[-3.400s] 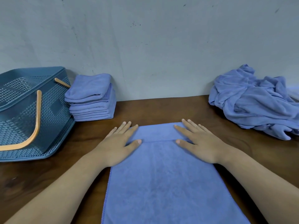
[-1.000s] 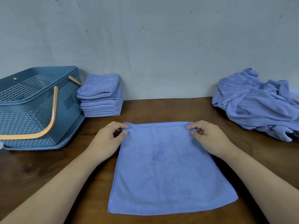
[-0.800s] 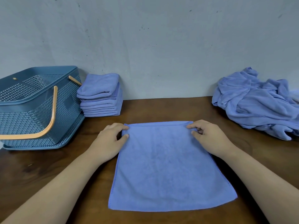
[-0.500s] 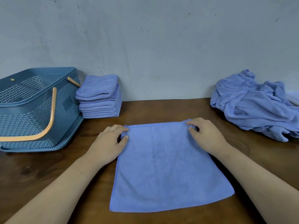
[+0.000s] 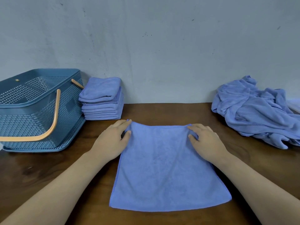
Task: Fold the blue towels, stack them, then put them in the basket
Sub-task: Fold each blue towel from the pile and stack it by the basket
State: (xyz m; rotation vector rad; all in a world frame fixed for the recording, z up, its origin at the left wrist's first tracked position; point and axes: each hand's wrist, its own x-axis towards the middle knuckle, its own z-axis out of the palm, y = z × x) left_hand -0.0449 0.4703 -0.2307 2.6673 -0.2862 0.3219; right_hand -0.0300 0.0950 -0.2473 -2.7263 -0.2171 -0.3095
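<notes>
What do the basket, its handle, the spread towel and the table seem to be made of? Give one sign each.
Basket: matt blue plastic, moulded perforated walls.
Handle: pale wood or wood-coloured plastic, unclear.
Towel: soft fuzzy cloth, probably microfibre, matt nap.
Table: dark wood or veneer, faint sheen, grain streaks.

Fluffy matt cloth towel (image 5: 164,168), perforated plastic basket (image 5: 68,111), glossy wood table (image 5: 40,172)
</notes>
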